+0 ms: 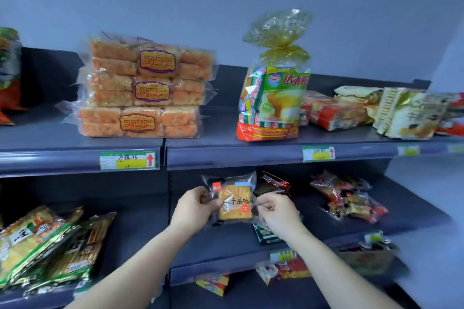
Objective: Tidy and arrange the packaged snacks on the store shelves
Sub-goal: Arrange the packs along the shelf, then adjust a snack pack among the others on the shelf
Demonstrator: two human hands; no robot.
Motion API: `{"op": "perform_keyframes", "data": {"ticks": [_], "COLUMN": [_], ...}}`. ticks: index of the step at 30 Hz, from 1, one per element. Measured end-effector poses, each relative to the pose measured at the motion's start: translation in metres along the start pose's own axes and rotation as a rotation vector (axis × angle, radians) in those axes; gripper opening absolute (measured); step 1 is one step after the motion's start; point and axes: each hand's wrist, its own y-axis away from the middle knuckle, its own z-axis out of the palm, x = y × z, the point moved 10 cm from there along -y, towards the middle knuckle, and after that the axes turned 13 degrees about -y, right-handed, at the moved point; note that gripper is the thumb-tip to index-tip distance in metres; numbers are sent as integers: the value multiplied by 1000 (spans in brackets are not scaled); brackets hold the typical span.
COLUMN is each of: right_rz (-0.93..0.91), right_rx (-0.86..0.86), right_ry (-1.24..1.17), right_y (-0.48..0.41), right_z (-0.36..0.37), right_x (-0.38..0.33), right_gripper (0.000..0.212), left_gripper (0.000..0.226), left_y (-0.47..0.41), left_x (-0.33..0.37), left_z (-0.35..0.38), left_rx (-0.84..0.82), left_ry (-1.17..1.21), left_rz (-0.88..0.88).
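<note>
A clear packet of golden toast bread with black characters is held upright over the middle shelf. My left hand grips its left edge and my right hand pinches its right edge. Behind the packet lie a dark red snack pack and a green pack, partly hidden by my right hand.
The top shelf carries three stacked orange cake packs, a tall tied bag of green-and-orange snacks and loose packets at right. Green cracker bags lie at lower left. Small mixed packets sit at middle right. More packs lie on the bottom shelf.
</note>
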Motion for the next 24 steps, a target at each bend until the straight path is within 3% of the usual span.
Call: {"op": "perform_keyframes", "data": {"ticks": [11,17,19,24], "right_rz": [81,124,134,155], "right_rx": [236,184,160,274], "right_ry": [19,-128,-141,-59], "right_y": [-10,-19,-24,-40], "right_z": [-192,-275,-297,-360], "right_x": [93,143,162,210], "right_gripper": [22,9,21,9], "left_gripper": [14,12,12,16], "left_y": [-10,-19,-22,-33], "left_x": [123,175,193,225], "left_z": [182,271,296,372], "left_rx": [-208,-133,-119,-262], "left_ry": [-1,46,44,80], "left_rz": [146,85,90,107]}}
